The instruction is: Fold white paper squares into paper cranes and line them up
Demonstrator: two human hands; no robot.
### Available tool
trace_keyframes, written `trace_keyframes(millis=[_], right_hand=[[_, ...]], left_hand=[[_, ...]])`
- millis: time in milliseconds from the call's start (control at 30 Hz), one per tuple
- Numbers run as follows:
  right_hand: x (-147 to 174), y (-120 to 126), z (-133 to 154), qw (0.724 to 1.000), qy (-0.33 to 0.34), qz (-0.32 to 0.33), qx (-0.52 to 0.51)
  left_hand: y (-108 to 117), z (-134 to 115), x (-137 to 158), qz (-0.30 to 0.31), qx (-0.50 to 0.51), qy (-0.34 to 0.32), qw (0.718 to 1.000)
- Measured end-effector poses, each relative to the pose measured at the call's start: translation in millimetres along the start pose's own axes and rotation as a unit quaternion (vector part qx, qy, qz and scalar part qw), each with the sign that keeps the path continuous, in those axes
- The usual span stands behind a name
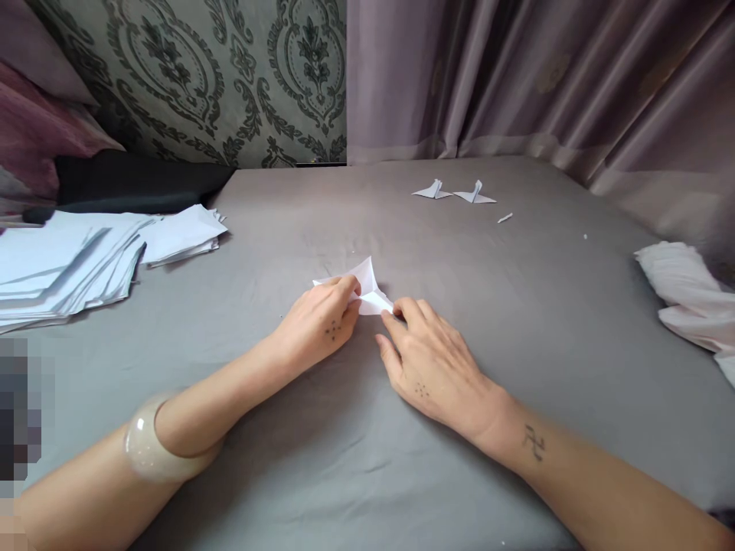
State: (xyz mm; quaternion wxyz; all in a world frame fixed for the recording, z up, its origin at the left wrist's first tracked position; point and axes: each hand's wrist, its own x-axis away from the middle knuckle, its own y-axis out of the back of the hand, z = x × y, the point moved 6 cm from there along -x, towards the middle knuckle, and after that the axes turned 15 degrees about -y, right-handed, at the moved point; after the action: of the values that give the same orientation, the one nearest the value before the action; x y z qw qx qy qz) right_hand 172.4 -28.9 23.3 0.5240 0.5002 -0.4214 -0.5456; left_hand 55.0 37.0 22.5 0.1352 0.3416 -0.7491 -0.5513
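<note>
A partly folded piece of white paper (pixel 373 301) rests on the grey cloth between my hands, one pointed flap standing up at the back. My left hand (pixel 325 310) is closed on its left side, thumb and bent index finger pinching it. That hand covers part of the paper, and a thin corner sticks out behind it. At the right corner, the bent fingertips of my right hand (pixel 433 360) touch the paper. The right thumb is spread away from the fingers and off the paper. A pale bangle (pixel 166 448) circles my left forearm.
Two folded paper birds (pixel 435 190) stand at the back beside a small paper scrap (pixel 505 218). Stacked white sheets (pixel 69 264) lie at the left, near a black cloth (pixel 143 182). Crumpled whitish fabric (pixel 689 287) is at the right edge. Curtains (pixel 459 76) hang behind.
</note>
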Motion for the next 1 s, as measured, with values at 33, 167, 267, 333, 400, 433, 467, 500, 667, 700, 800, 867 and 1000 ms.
trace_keyframes(millis=[33, 167, 267, 333, 400, 433, 467, 500, 667, 700, 800, 867, 1000], right_hand=[[1, 1, -3, 1.0, -0.006, -0.001, 0.002], [-1, 6, -16, 0.999, -0.024, -0.022, -0.008], [-6, 11, -29, 0.994, -0.052, -0.078, -0.047], [-10, 14, -33, 0.988, -0.045, -0.123, -0.081], [-13, 14, -32, 0.984, -0.016, -0.151, -0.096], [-15, 12, -31, 0.983, -0.001, -0.156, -0.096], [-16, 9, -30, 0.983, 0.01, -0.157, -0.092], [-17, 7, -29, 0.984, 0.019, -0.153, -0.087], [-20, -2, -24, 0.988, 0.05, -0.141, -0.043], [-19, -2, -21, 0.988, 0.056, -0.142, -0.028], [-18, -2, -15, 0.987, 0.068, -0.146, 0.016], [-17, -1, -12, 0.986, 0.069, -0.146, 0.04], [-18, -1, -6, 0.988, 0.068, -0.113, 0.081]], left_hand=[[0, 0, 0, -0.002, 0.001, -0.003, 1.0], [2, 0, 1, -0.024, 0.009, -0.022, 0.999], [1, 2, 0, -0.046, 0.035, -0.023, 0.998], [-1, 1, -2, -0.07, 0.076, -0.034, 0.994], [-4, 0, -4, -0.087, 0.131, -0.054, 0.986], [-6, 0, -5, -0.092, 0.157, -0.062, 0.981], [-8, 0, -6, -0.095, 0.178, -0.069, 0.977], [-10, 1, -7, -0.095, 0.19, -0.073, 0.974], [-11, 11, -5, -0.097, 0.094, -0.066, 0.989], [-9, 11, -4, -0.104, 0.06, -0.069, 0.99], [-7, 4, -1, -0.093, -0.029, -0.092, 0.991], [-9, -7, 1, -0.039, -0.082, -0.111, 0.99], [-10, -26, 4, 0.048, -0.161, -0.109, 0.98]])
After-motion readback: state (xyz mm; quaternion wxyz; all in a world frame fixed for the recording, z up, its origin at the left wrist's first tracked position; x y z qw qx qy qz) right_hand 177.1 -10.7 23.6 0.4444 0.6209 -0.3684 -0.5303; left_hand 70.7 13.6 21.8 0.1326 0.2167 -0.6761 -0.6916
